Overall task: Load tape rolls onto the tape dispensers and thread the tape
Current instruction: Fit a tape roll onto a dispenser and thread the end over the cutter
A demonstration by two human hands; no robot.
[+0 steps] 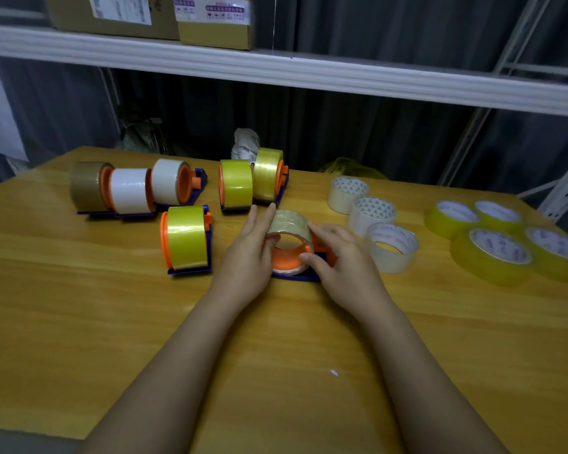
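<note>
A clear tape roll [291, 226] sits on the orange hub of a blue dispenser [292, 262] at the table's middle. My left hand [248, 253] holds the roll's left side, its thumb inside the core and its fingers straight along the roll. My right hand [338, 260] grips the roll and dispenser from the right, thumb on the orange hub's front rim. Several loaded dispensers stand behind: a yellow one [186, 239], two yellow ones [251, 183], and a row of a brown and two white ones [130, 188].
Loose rolls lie to the right: three whitish ones [371, 214] close by and several yellow ones [502, 242] near the table's right edge. The wooden table [112, 306] runs toward me. A white shelf [276, 68] with cardboard boxes hangs overhead.
</note>
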